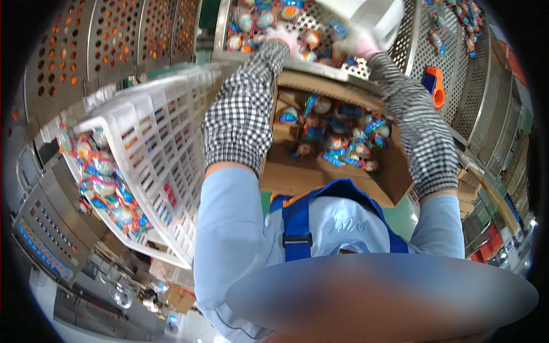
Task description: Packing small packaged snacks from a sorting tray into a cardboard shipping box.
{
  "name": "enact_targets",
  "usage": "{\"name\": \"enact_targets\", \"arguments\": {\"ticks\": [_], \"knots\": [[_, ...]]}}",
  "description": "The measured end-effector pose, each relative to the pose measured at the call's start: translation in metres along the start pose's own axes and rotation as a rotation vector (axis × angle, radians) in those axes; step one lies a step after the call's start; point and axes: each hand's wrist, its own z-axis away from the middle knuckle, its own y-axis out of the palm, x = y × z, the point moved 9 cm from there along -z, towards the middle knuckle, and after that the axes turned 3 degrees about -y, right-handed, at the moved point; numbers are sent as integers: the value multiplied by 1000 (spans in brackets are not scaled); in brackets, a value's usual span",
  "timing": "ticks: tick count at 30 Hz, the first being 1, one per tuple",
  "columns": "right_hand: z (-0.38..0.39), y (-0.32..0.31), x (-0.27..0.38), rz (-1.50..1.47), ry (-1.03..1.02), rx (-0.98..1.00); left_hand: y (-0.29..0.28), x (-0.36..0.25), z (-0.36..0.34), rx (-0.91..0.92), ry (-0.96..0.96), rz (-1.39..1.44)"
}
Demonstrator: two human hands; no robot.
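Note:
My left hand [282,39], in a pale glove, reaches onto a perforated metal tray [269,58]. Its fingers look stretched out among round sweets [265,18] in colourful twisted wrappers. To its right, my right hand [360,46], gloved too, is smeared by motion just below a white plastic scoop-like container [374,20]. Whether it grips anything is unclear. More wrapped sweets [311,39] lie between both hands. Below the tray's near edge stands an open cardboard box [289,166], with several wrapped sweets [343,137] loose on its bottom.
On the left, a tilted white plastic crate [154,131] holds many wrapped sweets [103,166]. Perforated metal panels [117,40] rise behind it. An orange and blue tape dispenser [436,87] sits on the perforated surface at right, with further sweets [463,23] beyond. A control panel [48,228] stands far left.

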Motion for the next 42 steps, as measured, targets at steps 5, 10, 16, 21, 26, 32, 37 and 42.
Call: {"name": "enact_targets", "arguments": {"ticks": [5, 10, 16, 21, 26, 32, 37, 42], "knots": [[88, -111, 34, -589, -77, -143, -33, 8, 4, 72, 270, 115], [204, -32, 123, -916, -254, 361, -43, 38, 36, -86, 224, 290], [222, 108, 161, -532, -420, 44, -80, 97, 61, -849, -96, 833], [213, 167, 172, 67, -467, 45, -127, 79, 219, -642, 242, 1468], [198, 154, 136, 67, -254, 30, -67, 41, 289, -385, 434, 1491], [209, 107, 140, -1017, -229, -7, -23, 27, 314, -538, 169, 1176], [231, 81, 153, -1320, -88, 451, -2, 5, 313, -537, 533, 896], [255, 97, 26, -1337, 368, 102, 7, -18, 315, -425, 551, 695]]}}
